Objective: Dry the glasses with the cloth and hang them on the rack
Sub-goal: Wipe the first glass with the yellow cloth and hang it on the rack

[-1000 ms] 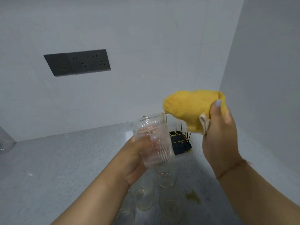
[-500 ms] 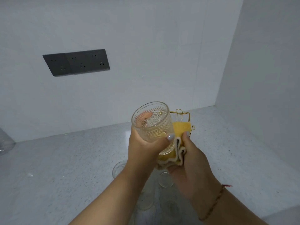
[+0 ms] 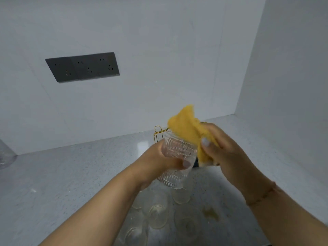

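Note:
My left hand (image 3: 159, 161) grips a clear ribbed glass (image 3: 175, 157), tilted with its mouth up and to the right. My right hand (image 3: 225, 153) holds a bunched yellow cloth (image 3: 186, 128) pressed at the glass's mouth and upper side. The gold wire rack (image 3: 158, 133) stands right behind the glass, mostly hidden by it and the cloth. Several more clear glasses (image 3: 158, 217) stand on the grey speckled counter (image 3: 71, 174) below my forearms.
White walls meet in a corner at the back right. A dark socket panel (image 3: 82, 67) sits on the back wall. A clear plastic bottle (image 3: 5, 155) shows at the left edge. A yellowish stain (image 3: 211, 213) marks the counter near my right wrist.
The glass has tipped from mouth-toward-me to mouth up and right. The cloth moved from under the glass's base up to its mouth.

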Tool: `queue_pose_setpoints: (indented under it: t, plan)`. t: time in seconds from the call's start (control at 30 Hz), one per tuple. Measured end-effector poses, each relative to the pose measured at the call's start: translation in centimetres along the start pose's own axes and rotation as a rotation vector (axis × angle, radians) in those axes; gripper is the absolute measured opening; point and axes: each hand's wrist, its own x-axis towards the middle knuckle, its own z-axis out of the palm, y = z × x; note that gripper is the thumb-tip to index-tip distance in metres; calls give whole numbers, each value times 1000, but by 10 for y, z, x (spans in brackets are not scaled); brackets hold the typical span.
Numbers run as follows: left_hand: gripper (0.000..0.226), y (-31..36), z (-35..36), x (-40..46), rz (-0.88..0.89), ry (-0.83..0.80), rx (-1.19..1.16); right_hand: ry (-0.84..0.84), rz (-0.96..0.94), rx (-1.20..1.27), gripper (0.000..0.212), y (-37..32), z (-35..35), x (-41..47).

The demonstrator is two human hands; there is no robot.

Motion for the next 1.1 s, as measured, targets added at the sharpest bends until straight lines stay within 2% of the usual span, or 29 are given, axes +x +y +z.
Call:
queue_pose_setpoints:
  t: [0.07,0.13,0.17,0.27,0.33,0.43,0.53,0.63,0.7,0.83,0.9,1.0,1.03,1.1]
  plan:
    - [49,4,-1,2,-63,-109,-133,-157,8,-82,58,3,-7,7]
    - [53,4,-5,2,-164,-195,-254,-244,-8,-138,78,5,-9,12]
    - [54,4,-6,3,-210,-242,-307,-260,-21,-140,80,6,-7,13]
    - [52,0,-9,7,-297,-331,-402,-217,41,-15,71,10,4,16]
    - [58,1,-11,7,-326,-303,-467,-113,71,35,61,15,8,17]
    - [67,1,-9,1,-355,-121,-577,150,119,83,43,22,7,24]
    - [69,-9,7,-1,-298,194,-561,364,120,-107,40,30,10,29]
    - [67,-18,20,3,-201,409,-490,446,158,-196,38,34,19,34]
    - [69,-18,17,5,-143,456,-473,491,197,-172,39,33,22,38]
    - [74,-9,-7,15,-74,560,-329,576,383,112,51,39,19,52]
    - [70,1,-26,22,-28,639,-225,611,424,150,59,40,15,55]
    - [51,17,-62,42,21,774,-7,634,422,191,64,37,8,56]
    - [52,22,-73,51,31,813,74,635,417,200,64,36,6,55]
    - [69,28,-92,69,17,873,239,626,396,194,67,36,3,53]
